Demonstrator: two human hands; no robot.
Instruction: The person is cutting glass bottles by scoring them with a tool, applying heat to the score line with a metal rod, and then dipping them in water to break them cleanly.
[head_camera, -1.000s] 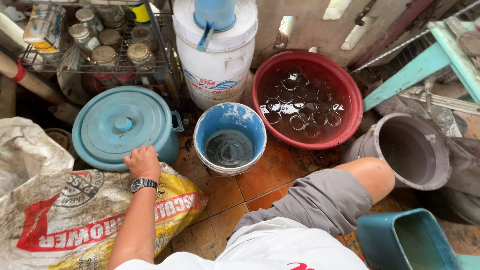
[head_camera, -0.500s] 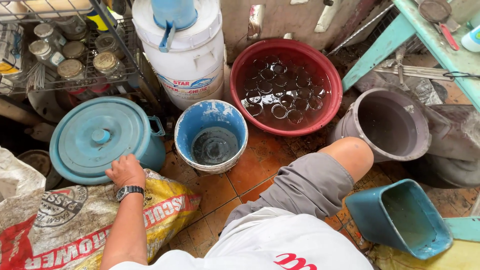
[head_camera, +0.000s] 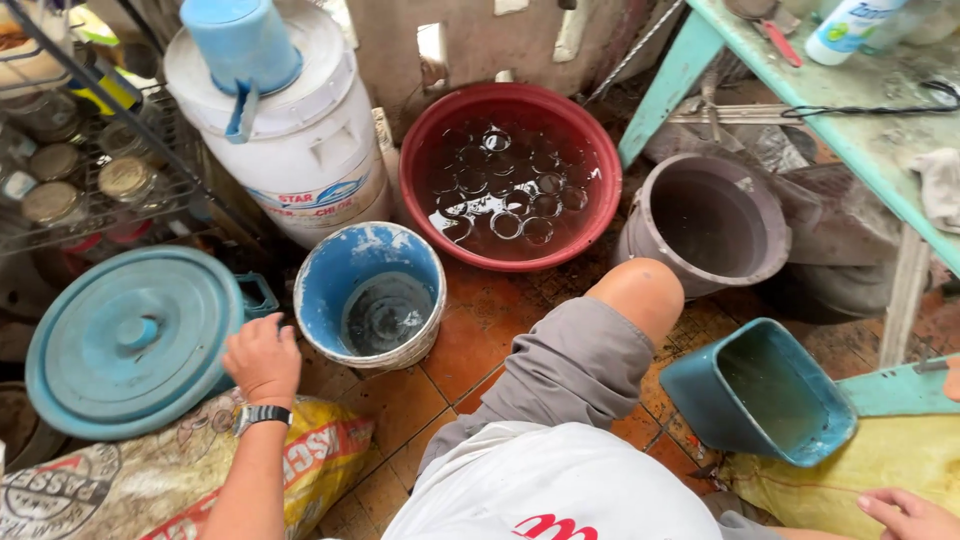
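Near left on the tiled floor, the left hand (head_camera: 262, 358) rests knuckles up with fingers curled loosely, gripping nothing, just beside the blue bucket (head_camera: 370, 296) and touching the edge of the yellow printed sack (head_camera: 300, 450); a teal lidded pot (head_camera: 130, 340) sits just left of it. At the near right corner, the right hand (head_camera: 910, 515) lies on another yellow sack (head_camera: 880, 460), fingers extended, near the teal square tub (head_camera: 760, 395). Farther off, a red basin (head_camera: 510, 175) holds water and glass jars.

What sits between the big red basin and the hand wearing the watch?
In the head view, the blue bucket, with a little water at its bottom, stands between the red basin and the left hand; the hand is right beside its rim.
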